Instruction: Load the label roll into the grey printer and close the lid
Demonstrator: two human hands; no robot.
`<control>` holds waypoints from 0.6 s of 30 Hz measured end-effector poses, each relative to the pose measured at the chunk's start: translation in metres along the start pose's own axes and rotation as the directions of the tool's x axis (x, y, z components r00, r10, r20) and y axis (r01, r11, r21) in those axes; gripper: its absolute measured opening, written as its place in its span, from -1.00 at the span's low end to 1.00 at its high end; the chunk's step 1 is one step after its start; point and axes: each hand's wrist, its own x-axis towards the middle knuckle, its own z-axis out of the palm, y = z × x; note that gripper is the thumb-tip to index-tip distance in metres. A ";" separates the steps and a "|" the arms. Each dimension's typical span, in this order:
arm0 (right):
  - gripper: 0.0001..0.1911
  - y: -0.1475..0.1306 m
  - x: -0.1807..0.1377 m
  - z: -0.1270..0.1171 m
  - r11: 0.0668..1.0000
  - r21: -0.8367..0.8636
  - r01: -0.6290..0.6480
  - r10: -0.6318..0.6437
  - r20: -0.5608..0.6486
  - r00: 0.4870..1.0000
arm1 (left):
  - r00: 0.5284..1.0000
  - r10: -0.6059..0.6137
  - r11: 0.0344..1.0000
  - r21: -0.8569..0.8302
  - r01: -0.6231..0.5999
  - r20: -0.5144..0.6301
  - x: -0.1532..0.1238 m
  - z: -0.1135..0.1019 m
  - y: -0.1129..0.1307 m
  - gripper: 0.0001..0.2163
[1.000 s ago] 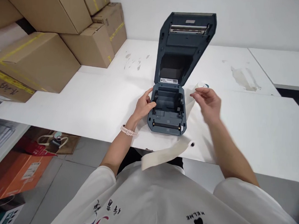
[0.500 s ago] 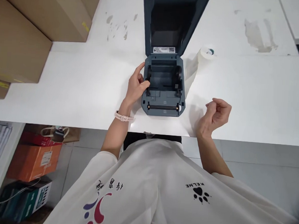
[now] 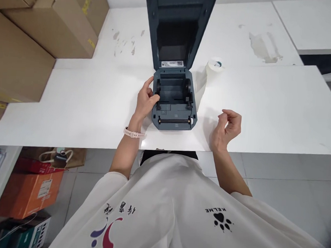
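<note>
A dark blue-grey label printer (image 3: 177,109) stands on the white table with its lid (image 3: 176,36) raised, showing the roll holders and black roller inside. My left hand (image 3: 146,102) grips the printer's left side, the thumb over the edge near the left roll holder and the fingers along the outer wall. To the right of the printer, a roll of white labels (image 3: 213,70) stands with a loose strip trailing toward me. My right hand (image 3: 227,129) hovers over the table to the right, fingers curled in, with nothing visible in them.
Cardboard boxes (image 3: 21,55) are stacked at the back left of the white table (image 3: 267,107). Below the table on the left are an orange box (image 3: 34,194), a paper bag (image 3: 77,159) and a green box. Worn patches mark the tabletop.
The view has tilted up and shifted, so the printer and roll appear further left and lower. Both hands keep nearly the same pose; the left stays on the printer's side.
</note>
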 end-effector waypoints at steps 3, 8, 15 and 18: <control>-0.79 -0.003 -0.003 -0.002 0.999 -0.028 -0.021 0.022 0.032 0.999 | 1.000 -0.002 1.000 -0.008 0.002 0.004 0.001 0.000 0.000 -0.37; -0.78 0.012 0.016 0.003 0.997 0.028 -0.067 0.065 0.046 0.997 | 1.000 0.000 1.000 -0.014 0.000 -0.012 0.002 0.000 -0.004 -0.38; 0.04 0.053 0.119 0.044 1.000 0.019 -0.010 -0.001 0.494 0.870 | 1.000 0.017 0.999 -0.051 -0.017 -0.012 0.005 0.002 -0.012 -0.35; 0.11 0.060 0.150 0.075 0.998 0.022 0.050 -0.053 0.611 0.790 | 1.000 0.000 0.997 -0.075 -0.002 -0.026 0.005 0.005 -0.010 -0.35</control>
